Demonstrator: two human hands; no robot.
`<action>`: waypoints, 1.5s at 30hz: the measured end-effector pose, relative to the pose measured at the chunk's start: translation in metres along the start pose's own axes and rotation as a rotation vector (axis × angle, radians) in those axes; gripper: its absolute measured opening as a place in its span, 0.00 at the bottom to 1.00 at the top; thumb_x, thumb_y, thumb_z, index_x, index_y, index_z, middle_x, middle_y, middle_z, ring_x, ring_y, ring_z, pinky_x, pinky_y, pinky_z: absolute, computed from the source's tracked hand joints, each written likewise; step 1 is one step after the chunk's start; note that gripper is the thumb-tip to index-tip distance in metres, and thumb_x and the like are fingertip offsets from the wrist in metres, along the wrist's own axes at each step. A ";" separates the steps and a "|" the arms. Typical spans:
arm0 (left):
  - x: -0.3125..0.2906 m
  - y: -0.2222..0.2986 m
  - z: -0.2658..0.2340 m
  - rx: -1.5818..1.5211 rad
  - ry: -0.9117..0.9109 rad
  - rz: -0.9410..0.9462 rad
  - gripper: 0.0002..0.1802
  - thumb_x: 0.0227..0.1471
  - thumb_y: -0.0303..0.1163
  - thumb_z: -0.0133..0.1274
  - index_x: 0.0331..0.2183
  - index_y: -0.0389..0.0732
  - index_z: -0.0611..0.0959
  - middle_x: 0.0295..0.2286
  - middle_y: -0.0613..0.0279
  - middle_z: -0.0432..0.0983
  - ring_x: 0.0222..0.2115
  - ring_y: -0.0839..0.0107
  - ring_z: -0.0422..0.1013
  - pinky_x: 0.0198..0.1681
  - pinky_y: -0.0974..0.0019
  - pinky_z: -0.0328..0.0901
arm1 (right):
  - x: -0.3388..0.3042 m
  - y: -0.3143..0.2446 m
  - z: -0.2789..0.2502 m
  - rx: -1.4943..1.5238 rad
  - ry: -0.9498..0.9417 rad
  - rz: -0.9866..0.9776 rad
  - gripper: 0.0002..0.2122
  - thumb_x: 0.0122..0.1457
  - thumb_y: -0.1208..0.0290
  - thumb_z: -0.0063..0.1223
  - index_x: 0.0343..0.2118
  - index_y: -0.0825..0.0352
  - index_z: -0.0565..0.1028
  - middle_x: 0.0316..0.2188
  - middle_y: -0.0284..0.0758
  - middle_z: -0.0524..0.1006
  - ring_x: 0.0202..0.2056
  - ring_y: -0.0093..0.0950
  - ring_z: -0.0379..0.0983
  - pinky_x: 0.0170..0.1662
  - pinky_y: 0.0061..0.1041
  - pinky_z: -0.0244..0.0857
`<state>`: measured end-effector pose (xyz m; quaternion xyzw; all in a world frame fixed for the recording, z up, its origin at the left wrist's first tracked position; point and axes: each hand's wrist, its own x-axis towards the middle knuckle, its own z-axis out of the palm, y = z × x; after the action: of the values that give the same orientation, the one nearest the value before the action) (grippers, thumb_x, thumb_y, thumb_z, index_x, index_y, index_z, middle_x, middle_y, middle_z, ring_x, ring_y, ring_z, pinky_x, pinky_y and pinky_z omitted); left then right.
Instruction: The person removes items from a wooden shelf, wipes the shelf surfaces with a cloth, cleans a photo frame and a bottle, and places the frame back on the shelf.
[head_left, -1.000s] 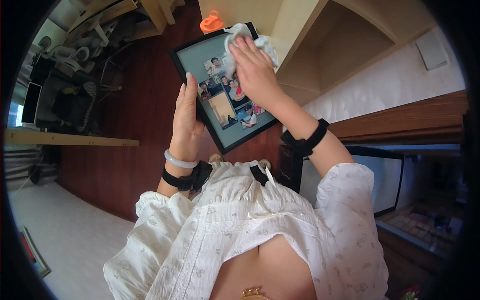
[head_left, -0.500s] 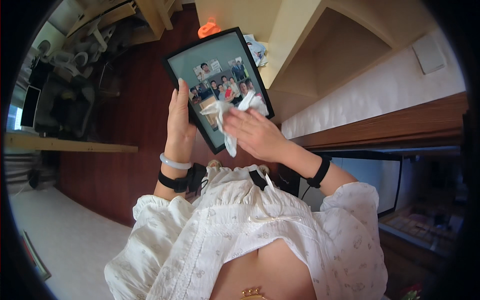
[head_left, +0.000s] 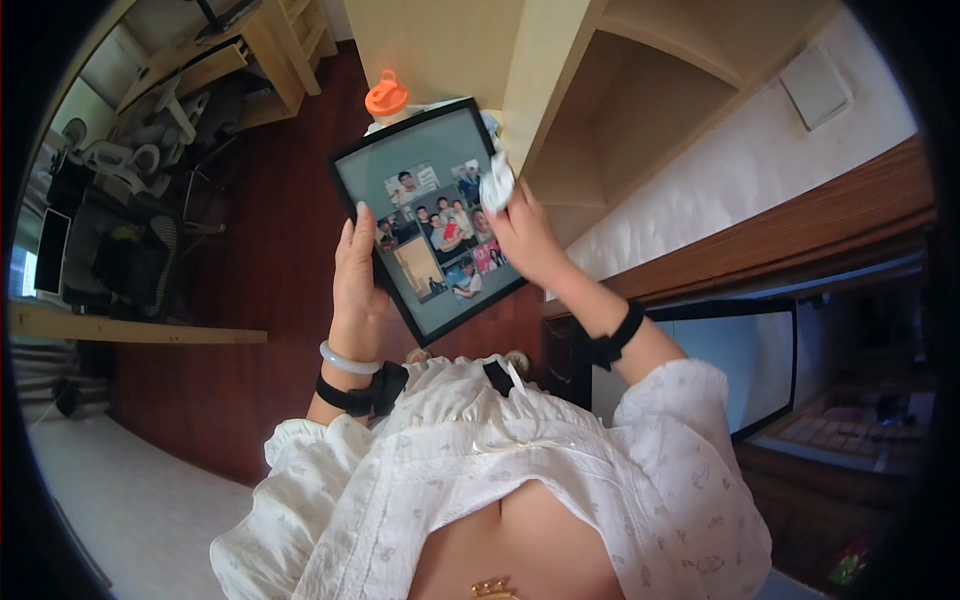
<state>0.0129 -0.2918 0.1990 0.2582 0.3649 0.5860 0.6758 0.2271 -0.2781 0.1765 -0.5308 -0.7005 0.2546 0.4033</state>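
A black-edged picture frame (head_left: pixel 392 165) with several small photos on a grey-green backing is held up in front of me, tilted. My left hand (head_left: pixel 357 268) grips its left edge, the thumb lying on the front and the other fingers behind. At the upper right edge, my right hand (head_left: pixel 525 230) has its fingers closed on a crumpled white cloth (head_left: pixel 496 184), which is pressed against the rim there. Part of the frame's right side is hidden by this hand and the cloth.
Beyond the frame, a bottle with an orange lid (head_left: pixel 387 95) stands by a light wooden cabinet (head_left: pixel 440 45). Open wooden shelves (head_left: pixel 640 110) rise at the right. At the far left are a desk (head_left: pixel 190 65) and a cluttered chair (head_left: pixel 125 220) on a dark red floor (head_left: pixel 280 190).
My right hand has moved the cloth from the lower middle of the glass up to the right edge, uncovering the lower photos. The frame sits slightly lower in view.
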 end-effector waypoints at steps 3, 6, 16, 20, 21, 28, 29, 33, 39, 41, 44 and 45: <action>0.003 0.001 -0.008 -0.009 0.069 0.081 0.24 0.54 0.48 0.49 0.46 0.41 0.73 0.42 0.63 0.73 0.42 0.71 0.69 0.45 0.65 0.66 | -0.050 0.020 0.008 0.017 -0.033 0.039 0.22 0.55 0.71 0.47 0.53 0.72 0.61 0.47 0.46 0.68 0.49 0.43 0.65 0.50 0.33 0.60; 0.003 0.007 -0.010 -0.040 0.033 0.074 0.23 0.54 0.46 0.51 0.45 0.39 0.71 0.38 0.62 0.73 0.39 0.74 0.70 0.42 0.69 0.66 | -0.064 0.016 0.016 0.381 0.105 0.315 0.17 0.61 0.60 0.45 0.45 0.69 0.69 0.35 0.33 0.74 0.40 0.26 0.68 0.45 0.26 0.61; 0.000 0.029 0.010 0.076 -0.165 0.154 0.21 0.58 0.44 0.45 0.46 0.40 0.71 0.39 0.65 0.71 0.41 0.75 0.67 0.45 0.70 0.63 | -0.058 0.007 0.024 1.227 -0.021 0.598 0.19 0.61 0.53 0.44 0.44 0.66 0.70 0.39 0.28 0.72 0.39 0.21 0.68 0.45 0.22 0.62; 0.027 0.000 -0.013 -0.161 -0.413 0.040 0.17 0.58 0.39 0.45 0.46 0.40 0.73 0.37 0.58 0.74 0.38 0.68 0.72 0.44 0.67 0.67 | -0.066 0.020 0.043 1.325 -0.316 0.683 0.21 0.60 0.53 0.44 0.47 0.65 0.68 0.37 0.29 0.73 0.38 0.22 0.69 0.44 0.23 0.64; 0.024 0.007 0.011 -0.295 -0.227 -0.191 0.15 0.57 0.35 0.44 0.44 0.40 0.73 0.36 0.54 0.75 0.34 0.63 0.74 0.42 0.60 0.70 | -0.070 0.026 0.051 1.396 -0.340 0.680 0.20 0.61 0.54 0.43 0.47 0.66 0.67 0.37 0.31 0.74 0.39 0.23 0.70 0.43 0.23 0.65; 0.053 -0.035 -0.042 -0.654 -0.337 -0.084 0.16 0.53 0.35 0.50 0.44 0.39 0.73 0.27 0.55 0.75 0.25 0.65 0.73 0.36 0.55 0.71 | -0.059 0.005 0.069 1.205 -0.382 0.827 0.16 0.63 0.60 0.42 0.41 0.69 0.72 0.36 0.34 0.75 0.36 0.24 0.71 0.40 0.24 0.66; 0.057 -0.034 -0.043 -0.617 -0.272 -0.106 0.19 0.57 0.37 0.41 0.48 0.37 0.69 0.26 0.57 0.69 0.27 0.67 0.66 0.39 0.62 0.67 | -0.057 0.030 0.074 1.202 -0.372 0.825 0.16 0.63 0.60 0.42 0.41 0.69 0.72 0.36 0.34 0.75 0.36 0.24 0.71 0.40 0.24 0.66; 0.057 -0.015 -0.045 -0.272 0.030 -0.033 0.46 0.39 0.67 0.50 0.50 0.39 0.71 0.47 0.57 0.70 0.47 0.63 0.66 0.53 0.58 0.61 | -0.036 0.064 0.030 0.921 -0.017 0.642 0.14 0.62 0.64 0.43 0.42 0.71 0.70 0.38 0.39 0.75 0.40 0.29 0.73 0.45 0.31 0.67; 0.059 -0.012 -0.056 -0.075 -0.024 0.110 0.38 0.47 0.59 0.50 0.48 0.36 0.71 0.45 0.58 0.71 0.45 0.68 0.67 0.50 0.62 0.63 | 0.031 -0.109 -0.033 0.638 -0.121 0.038 0.19 0.65 0.61 0.37 0.47 0.74 0.68 0.45 0.37 0.73 0.47 0.25 0.69 0.50 0.25 0.60; 0.056 -0.013 -0.053 -0.018 -0.018 0.127 0.36 0.50 0.57 0.50 0.47 0.35 0.71 0.44 0.59 0.71 0.44 0.69 0.68 0.48 0.65 0.63 | 0.036 -0.144 -0.016 0.110 -0.161 -0.173 0.17 0.64 0.64 0.38 0.47 0.73 0.67 0.47 0.44 0.71 0.50 0.36 0.67 0.51 0.28 0.59; 0.058 -0.010 -0.046 -0.080 0.025 0.180 0.35 0.51 0.55 0.50 0.48 0.34 0.70 0.45 0.59 0.70 0.45 0.68 0.68 0.49 0.65 0.63 | 0.034 -0.124 0.012 -0.150 0.100 -0.384 0.18 0.56 0.74 0.45 0.50 0.73 0.65 0.55 0.50 0.61 0.51 0.47 0.63 0.53 0.34 0.59; 0.058 -0.008 -0.048 -0.082 0.098 0.172 0.35 0.51 0.54 0.51 0.49 0.34 0.69 0.45 0.59 0.70 0.45 0.68 0.67 0.50 0.65 0.62 | 0.028 -0.112 0.017 -0.146 0.088 -0.386 0.18 0.56 0.74 0.45 0.50 0.73 0.65 0.55 0.50 0.61 0.51 0.47 0.63 0.53 0.34 0.59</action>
<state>-0.0180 -0.2399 0.1530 0.2319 0.3495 0.6682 0.6145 0.1494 -0.2850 0.2632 -0.4251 -0.7876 0.0976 0.4353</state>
